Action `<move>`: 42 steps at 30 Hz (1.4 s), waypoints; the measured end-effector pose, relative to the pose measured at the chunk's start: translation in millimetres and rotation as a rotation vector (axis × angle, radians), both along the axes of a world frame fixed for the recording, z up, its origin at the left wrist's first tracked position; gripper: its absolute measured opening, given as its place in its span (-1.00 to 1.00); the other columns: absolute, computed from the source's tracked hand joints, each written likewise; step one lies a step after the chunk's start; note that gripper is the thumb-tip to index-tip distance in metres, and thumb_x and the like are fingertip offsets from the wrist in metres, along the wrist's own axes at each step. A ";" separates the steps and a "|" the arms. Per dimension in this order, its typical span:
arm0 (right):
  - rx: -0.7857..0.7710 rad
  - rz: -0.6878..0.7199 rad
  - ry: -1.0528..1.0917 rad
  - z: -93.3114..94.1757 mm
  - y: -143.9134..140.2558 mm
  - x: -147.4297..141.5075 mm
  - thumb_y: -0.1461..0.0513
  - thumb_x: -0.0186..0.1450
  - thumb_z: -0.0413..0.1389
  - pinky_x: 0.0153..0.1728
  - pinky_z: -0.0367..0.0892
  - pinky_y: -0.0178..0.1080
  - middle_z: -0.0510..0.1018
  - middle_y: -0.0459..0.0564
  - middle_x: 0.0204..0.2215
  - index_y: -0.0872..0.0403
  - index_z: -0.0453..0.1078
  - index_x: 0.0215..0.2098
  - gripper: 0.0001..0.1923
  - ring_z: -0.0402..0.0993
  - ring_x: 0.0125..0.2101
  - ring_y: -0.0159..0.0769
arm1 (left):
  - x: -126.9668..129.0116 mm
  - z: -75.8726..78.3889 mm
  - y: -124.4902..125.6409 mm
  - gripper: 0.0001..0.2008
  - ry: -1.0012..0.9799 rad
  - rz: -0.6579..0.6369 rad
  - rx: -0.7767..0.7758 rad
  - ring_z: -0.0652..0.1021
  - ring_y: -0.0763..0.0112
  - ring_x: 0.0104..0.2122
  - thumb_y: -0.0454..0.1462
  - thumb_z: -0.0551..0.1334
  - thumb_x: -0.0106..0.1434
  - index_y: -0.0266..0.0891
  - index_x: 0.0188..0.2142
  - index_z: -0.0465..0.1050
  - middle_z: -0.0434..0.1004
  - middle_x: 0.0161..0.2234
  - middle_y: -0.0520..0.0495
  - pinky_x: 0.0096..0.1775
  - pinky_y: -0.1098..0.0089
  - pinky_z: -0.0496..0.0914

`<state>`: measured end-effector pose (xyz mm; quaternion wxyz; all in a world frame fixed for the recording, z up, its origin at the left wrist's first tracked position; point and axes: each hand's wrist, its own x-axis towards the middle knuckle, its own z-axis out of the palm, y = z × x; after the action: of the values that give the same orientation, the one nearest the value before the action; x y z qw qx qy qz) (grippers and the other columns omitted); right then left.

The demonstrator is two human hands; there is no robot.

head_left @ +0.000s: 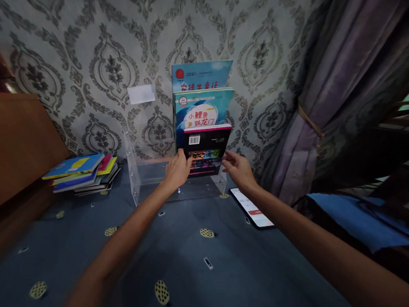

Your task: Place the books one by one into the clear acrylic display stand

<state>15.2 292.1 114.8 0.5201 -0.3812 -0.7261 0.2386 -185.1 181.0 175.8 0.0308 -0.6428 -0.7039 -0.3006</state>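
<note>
Patterned wallpaper (112, 66) is backing the clear rack (157, 189).
Your left hand (177, 169) is pinching the black book (209, 143), which is standing at the rack before two blue books (221, 103); your right hand (240, 169) is flanking its right edge, grip unclear.

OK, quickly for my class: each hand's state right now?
Left hand: holding the left edge of the black rectangular paperback with pink top edge.
Right hand: curled at its right edge; firm grip can't be told.

Bare arms (132, 229) angled toward mid-frame
Left forearm (118, 252) slants from lower left, right forearm (301, 226) from lower right; left hand (177, 169) and right hand (240, 170) face each other, right fingers (231, 155) bent.
</note>
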 end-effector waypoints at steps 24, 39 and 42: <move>-0.108 0.022 0.186 10.1 -8.2 -8.1 0.17 0.12 0.13 -0.45 0.55 -0.19 0.59 0.00 -0.34 0.13 0.48 0.04 -0.48 0.55 -0.35 -0.20 | 3.2 -3.4 6.0 -0.72 -0.017 0.012 -0.030 0.62 -0.10 -0.05 -0.19 0.05 0.48 -0.33 0.07 0.23 0.59 -0.10 -0.44 -0.11 0.13 0.44; -0.156 0.038 0.145 -19.4 -86.9 9.0 -0.03 0.16 0.22 -0.28 0.58 -0.05 0.60 0.11 -0.12 0.01 0.46 0.10 -0.42 0.58 -0.16 -0.04 | -150.8 -29.3 -83.0 -0.74 0.254 0.150 0.230 0.46 0.08 0.04 -0.27 0.02 0.42 -0.27 0.01 0.36 0.51 -0.02 -0.28 0.12 0.14 0.29; -0.096 0.113 0.006 -36.2 -114.9 1.6 -0.05 0.22 0.16 -0.30 0.57 -0.03 0.60 0.10 -0.13 -0.05 0.47 0.09 -0.48 0.58 -0.18 -0.04 | -214.1 -26.9 -98.1 -0.68 0.273 0.416 0.204 0.44 0.05 0.05 -0.25 -0.06 0.44 -0.31 0.02 0.36 0.49 0.01 -0.33 0.11 0.15 0.27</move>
<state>16.8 177.2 78.7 0.4891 -0.3635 -0.7325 0.3035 -399.2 82.9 149.0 0.2509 -0.5124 -0.7764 -0.2678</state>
